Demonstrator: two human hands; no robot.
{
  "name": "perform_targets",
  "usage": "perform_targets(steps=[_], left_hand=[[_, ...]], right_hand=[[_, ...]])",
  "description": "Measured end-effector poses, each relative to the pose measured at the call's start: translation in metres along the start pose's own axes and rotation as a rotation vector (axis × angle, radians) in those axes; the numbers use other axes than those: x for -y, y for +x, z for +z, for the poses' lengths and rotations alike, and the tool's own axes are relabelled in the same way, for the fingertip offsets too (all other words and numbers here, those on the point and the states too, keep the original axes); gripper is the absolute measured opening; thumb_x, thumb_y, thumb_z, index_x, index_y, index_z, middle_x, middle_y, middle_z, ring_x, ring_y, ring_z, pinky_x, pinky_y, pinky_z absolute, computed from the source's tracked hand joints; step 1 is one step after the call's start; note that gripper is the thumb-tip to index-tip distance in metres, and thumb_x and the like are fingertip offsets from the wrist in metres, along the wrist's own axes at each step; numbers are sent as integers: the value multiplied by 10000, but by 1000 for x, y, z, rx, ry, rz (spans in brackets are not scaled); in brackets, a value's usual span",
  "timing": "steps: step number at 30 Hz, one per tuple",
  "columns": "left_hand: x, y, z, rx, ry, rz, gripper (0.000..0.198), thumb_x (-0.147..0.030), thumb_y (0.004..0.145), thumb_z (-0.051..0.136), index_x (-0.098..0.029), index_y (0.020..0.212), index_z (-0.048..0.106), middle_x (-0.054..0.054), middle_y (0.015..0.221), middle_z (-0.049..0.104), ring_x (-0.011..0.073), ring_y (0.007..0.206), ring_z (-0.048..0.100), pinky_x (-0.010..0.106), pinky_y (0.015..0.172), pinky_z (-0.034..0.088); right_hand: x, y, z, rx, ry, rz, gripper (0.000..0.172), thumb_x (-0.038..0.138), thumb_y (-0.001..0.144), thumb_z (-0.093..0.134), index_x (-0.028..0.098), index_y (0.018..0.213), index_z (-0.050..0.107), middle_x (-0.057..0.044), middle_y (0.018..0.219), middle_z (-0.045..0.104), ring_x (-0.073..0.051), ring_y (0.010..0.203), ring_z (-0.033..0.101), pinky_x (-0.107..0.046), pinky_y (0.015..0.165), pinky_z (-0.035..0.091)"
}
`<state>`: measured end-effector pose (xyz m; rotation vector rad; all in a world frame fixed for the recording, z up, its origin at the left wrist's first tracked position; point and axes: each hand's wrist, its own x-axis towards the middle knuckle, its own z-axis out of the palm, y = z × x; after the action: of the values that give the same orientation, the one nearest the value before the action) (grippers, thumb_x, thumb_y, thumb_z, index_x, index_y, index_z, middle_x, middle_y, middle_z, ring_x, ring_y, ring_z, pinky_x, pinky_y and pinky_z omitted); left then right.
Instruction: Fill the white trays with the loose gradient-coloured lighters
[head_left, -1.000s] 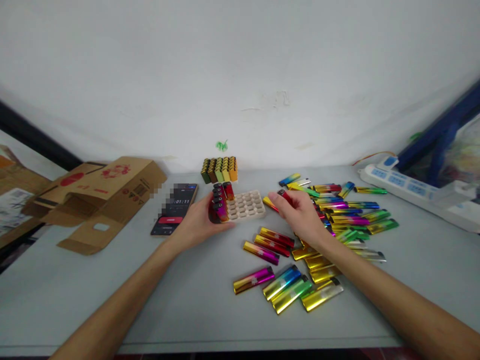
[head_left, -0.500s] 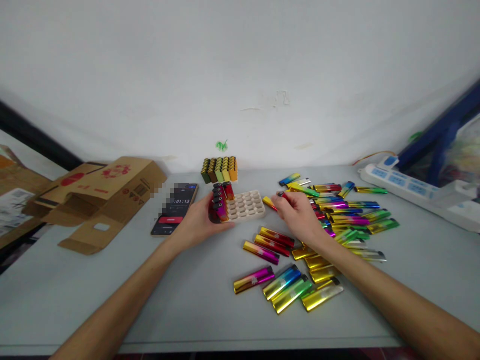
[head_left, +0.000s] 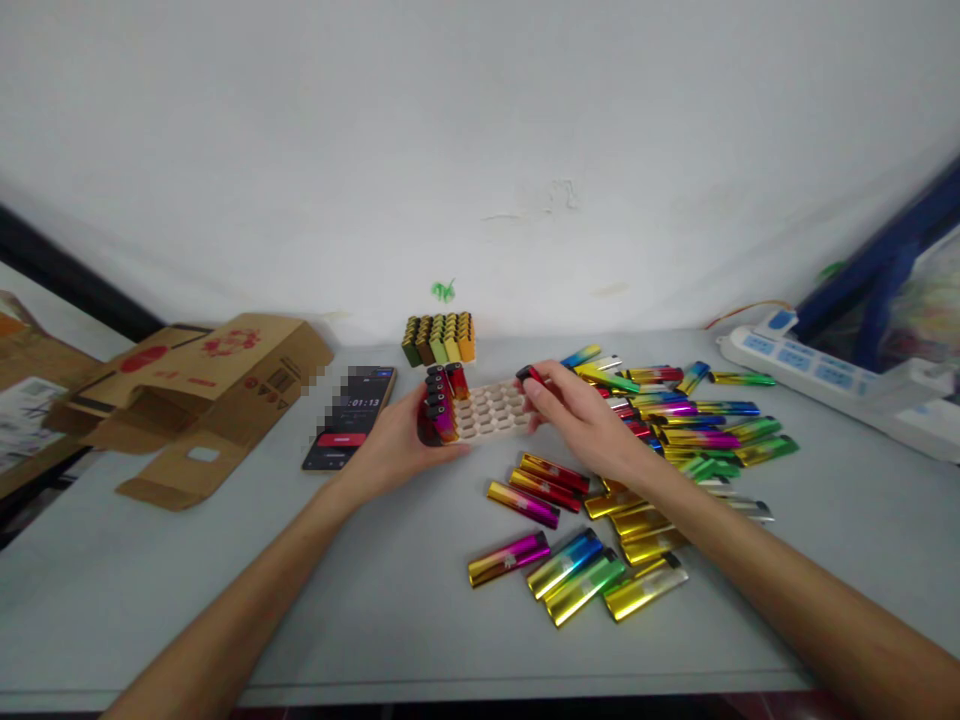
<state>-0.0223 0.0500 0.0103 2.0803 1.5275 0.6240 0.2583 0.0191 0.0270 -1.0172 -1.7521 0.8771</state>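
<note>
Right hand (head_left: 583, 415) first: from my end I see its thumb and fingers pinched nearly closed on a red lighter (head_left: 529, 378), dark end up and tilted, right by the right end of the tray (head_left: 491, 412). Can't tell whether the lighter or any fingertip is actually touching the tray from this angle. Left hand (head_left: 394, 447) is curved round the tray's other end with its thumb along the near side, so I'd call that a steadying grip, though the fingers behind are mostly hidden from me. Tray's a pale honeycomb thing sitting mid-counter (head_left: 375, 600), with a row of purple lighters (head_left: 445, 422) standing in the leftmost column and one more red one (head_left: 457, 383) standing at the back of the next column over; the holes to the right of those are bare. Loose lighters (head_left: 697, 440) are heaped all over the right side, some under my right forearm, and a looser bunch (head_left: 551, 483) lies in front of the tray, red, purple, blue, green and silver, most with gold ends. Behind the tray, near the wall, I've got a packed block (head_left: 440, 342) of gold-topped ones. Phone (head_left: 354, 412) showing a timer and an opened box (head_left: 274, 385) on the left, power strip (head_left: 810, 378) far right.
</note>
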Motion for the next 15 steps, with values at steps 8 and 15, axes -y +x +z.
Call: perform_targets(steps=[8,15], left_hand=[[-1,-1,-2,-1,-34,63,793,-573,693,908,-193,1338,648,126,1262,806,381,1128,792,508,1038,639],[-7,-1,-4,0,-38,61,815,-555,685,911,-174,1356,646,138,1283,802,379,1130,786,504,1030,638]], right_hand=[[25,38,1,81,-220,-173,231,408,1034,742,193,970,795,-40,913,794,-179,790,681,-315,706,479],[22,57,11,176,-261,-192,161,293,994,776,183,1100,829,-43,990,849,-181,839,757,-314,793,553]])
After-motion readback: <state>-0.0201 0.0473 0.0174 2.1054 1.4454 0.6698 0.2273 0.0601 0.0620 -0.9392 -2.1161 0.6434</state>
